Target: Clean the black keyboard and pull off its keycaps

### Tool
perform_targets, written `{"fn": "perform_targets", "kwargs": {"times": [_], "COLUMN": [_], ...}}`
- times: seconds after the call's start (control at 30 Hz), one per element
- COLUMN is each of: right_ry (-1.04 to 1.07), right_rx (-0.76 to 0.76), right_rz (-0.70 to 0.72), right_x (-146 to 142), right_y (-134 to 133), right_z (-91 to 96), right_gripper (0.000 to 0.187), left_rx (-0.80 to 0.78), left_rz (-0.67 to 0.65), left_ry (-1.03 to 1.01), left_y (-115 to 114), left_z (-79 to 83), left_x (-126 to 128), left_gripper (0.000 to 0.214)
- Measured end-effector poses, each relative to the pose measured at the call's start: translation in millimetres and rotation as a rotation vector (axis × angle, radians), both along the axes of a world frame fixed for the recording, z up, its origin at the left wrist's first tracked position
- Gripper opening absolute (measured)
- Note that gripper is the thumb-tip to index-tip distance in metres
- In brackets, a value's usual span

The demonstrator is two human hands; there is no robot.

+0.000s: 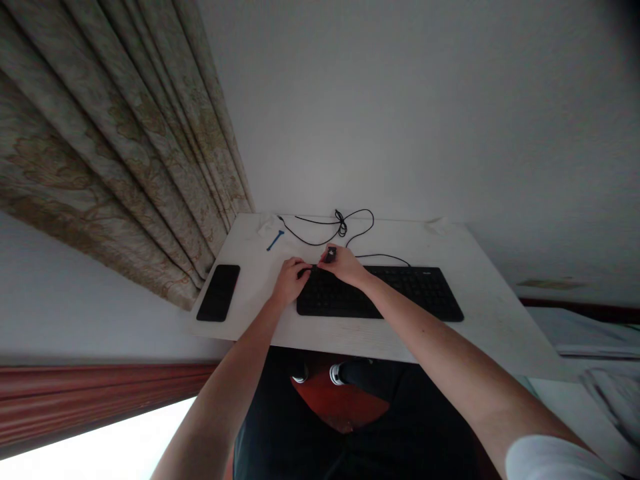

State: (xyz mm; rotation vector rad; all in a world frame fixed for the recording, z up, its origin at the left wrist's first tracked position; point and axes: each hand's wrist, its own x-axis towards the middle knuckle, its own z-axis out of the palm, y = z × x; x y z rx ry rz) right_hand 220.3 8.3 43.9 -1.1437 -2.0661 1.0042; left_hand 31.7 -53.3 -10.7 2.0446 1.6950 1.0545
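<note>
A black keyboard (pixel 400 293) lies on a white table (pixel 490 313), its black cable (pixel 340 227) looping toward the wall. My left hand (pixel 290 280) rests at the keyboard's far left corner, fingers curled on its edge. My right hand (pixel 345 265) sits over the keyboard's top left and pinches a small dark object (pixel 331 254) between its fingertips; what the object is I cannot make out.
A black phone (pixel 219 292) lies face down near the table's left edge. A small blue tool (pixel 275 240) lies at the far left by the curtain (pixel 125 147). A white wall stands behind the table. My legs and a red-brown floor show below.
</note>
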Motion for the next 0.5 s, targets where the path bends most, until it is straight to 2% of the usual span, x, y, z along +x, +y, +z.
{"fn": "perform_targets", "kwargs": {"times": [0.17, 0.3, 0.5], "right_ry": [0.012, -0.033, -0.103], "right_rx": [-0.021, -0.014, 0.042], "right_rz": [0.002, -0.003, 0.038], "right_x": [-1, -4, -6], "right_y": [-1, -1, 0], "right_z": [-3.7, -6.0, -2.8], "right_gripper": [0.015, 0.014, 0.016], "left_rx": [-0.121, -0.124, -0.107], "left_rz": [-0.152, -0.235, -0.254], "left_ry": [0.146, 0.331, 0.446], "left_y": [19, 23, 14], "left_z": [21.0, 36.4, 40.2], "left_x": [-9, -10, -3], "left_gripper": [0.011, 0.008, 0.009]}}
